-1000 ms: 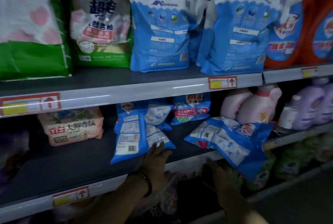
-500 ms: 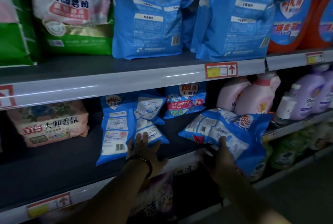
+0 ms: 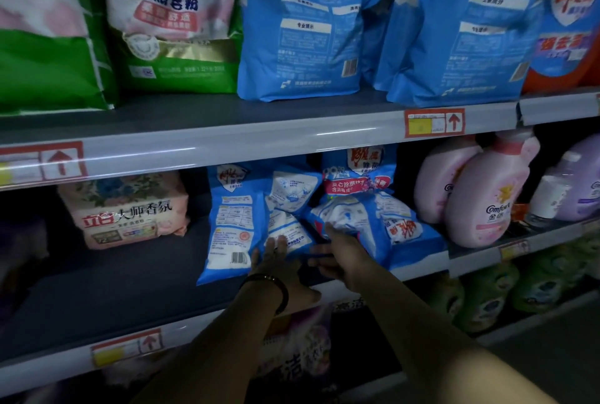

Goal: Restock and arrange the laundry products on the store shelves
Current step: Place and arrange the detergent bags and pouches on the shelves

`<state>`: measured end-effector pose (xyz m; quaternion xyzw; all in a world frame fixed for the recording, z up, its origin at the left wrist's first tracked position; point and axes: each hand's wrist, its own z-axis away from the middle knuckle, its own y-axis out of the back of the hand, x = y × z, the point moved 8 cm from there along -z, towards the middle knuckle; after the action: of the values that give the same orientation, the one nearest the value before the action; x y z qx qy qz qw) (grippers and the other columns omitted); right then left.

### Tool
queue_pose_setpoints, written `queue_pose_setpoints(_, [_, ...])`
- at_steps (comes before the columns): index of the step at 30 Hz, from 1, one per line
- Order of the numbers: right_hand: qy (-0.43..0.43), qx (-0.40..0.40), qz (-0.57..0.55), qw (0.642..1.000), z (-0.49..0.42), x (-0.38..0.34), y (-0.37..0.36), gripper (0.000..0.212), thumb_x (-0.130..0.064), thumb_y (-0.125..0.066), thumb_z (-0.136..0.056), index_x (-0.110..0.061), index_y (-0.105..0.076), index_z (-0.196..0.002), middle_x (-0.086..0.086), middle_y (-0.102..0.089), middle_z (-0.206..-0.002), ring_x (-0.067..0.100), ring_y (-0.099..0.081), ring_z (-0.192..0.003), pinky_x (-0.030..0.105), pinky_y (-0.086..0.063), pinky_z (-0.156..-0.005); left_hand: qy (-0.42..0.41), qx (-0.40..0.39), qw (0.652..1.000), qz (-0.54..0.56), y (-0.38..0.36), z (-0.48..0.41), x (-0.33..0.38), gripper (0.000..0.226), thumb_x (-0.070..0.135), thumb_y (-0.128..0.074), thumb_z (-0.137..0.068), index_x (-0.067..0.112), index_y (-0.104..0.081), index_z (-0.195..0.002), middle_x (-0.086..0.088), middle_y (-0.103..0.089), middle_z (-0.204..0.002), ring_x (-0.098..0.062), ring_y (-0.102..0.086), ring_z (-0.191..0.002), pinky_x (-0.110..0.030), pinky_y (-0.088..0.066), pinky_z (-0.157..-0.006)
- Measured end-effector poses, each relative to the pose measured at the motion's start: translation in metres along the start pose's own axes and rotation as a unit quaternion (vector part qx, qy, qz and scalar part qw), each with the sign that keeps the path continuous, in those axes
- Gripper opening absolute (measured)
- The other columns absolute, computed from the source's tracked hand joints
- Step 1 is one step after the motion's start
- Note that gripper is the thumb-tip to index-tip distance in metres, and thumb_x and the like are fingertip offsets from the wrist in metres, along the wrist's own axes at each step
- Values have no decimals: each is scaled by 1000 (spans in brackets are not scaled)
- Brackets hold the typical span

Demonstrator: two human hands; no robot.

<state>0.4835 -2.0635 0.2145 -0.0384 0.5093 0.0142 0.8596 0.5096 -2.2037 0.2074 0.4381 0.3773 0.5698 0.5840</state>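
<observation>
Plastic film, powder inside: blue pouch [image 3: 373, 225] lies slumped on middle shelf [image 3: 97, 290], 3 o'clock of leaning pouches [image 3: 233, 218]. Likely soft, slick, fairly heavy; best taken by both side edges. Left hand [image 3: 276, 260] flat, fingers straight against leaning pouches. Right hand [image 3: 344, 257]: thumb on blue pouch, grip unclear in the dimness.

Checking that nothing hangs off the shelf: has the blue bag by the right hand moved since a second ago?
Yes. The blue bag went back onto the shelf; a second ago it overhung the front edge.
</observation>
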Motion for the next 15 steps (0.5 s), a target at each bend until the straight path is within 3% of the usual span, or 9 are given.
queue_pose_setpoints(4, [-16,-12,50,999,23,35,1,34,-44,-56,-106,-13,-61,-118,7,-71,-93,20,-65,-60,25,-51,-51,-58,19,995,76,7,15,-10,66,58,-62,-92,37,-46,-153,-6,4,-176,-29,12,-162,-49,4,-129])
queue_pose_setpoints(6, [3,4,54,999,34,52,5,21,-32,-63,-105,-15,-62,-118,9,-70,-95,19,-63,-59,22,-51,-46,-70,51,983,164,8,32,-15,53,44,-68,-96,32,-57,-146,-4,-21,-173,-25,-7,-162,-38,-10,-130])
queue_pose_setpoints(8, [33,23,69,997,44,66,7,13,-31,-72,-98,-18,-72,-102,8,-75,-92,18,-68,-61,28,-56,-57,-75,115,958,253,13,56,-18,33,30,-68,-98,30,-68,-131,5,-55,-148,-19,-44,-146,-25,-36,-115])
queue_pose_setpoints(9, [47,29,78,995,49,70,6,11,-31,-77,-93,-20,-76,-91,8,-77,-88,18,-70,-63,33,-58,-64,-85,140,947,276,15,70,-17,26,25,-67,-99,30,-71,-124,10,-63,-133,-13,-56,-133,-20,-41,-105])
queue_pose_setpoints(12, [70,14,90,993,76,82,-8,11,-25,-76,-90,-18,-81,-83,11,-78,-77,27,-73,-63,43,-57,-66,-124,174,933,288,16,110,-12,17,21,-67,-96,30,-75,-109,12,-74,-114,-5,-66,-109,-14,-43,-91])
queue_pose_setpoints(15, [47,-39,103,993,108,94,-33,18,-21,-71,-90,-5,-76,-94,13,-73,-75,25,-66,-58,29,-47,-56,-118,166,937,283,11,140,-19,14,28,-67,-95,30,-74,-107,9,-77,-107,-7,-70,-99,-13,-45,-84])
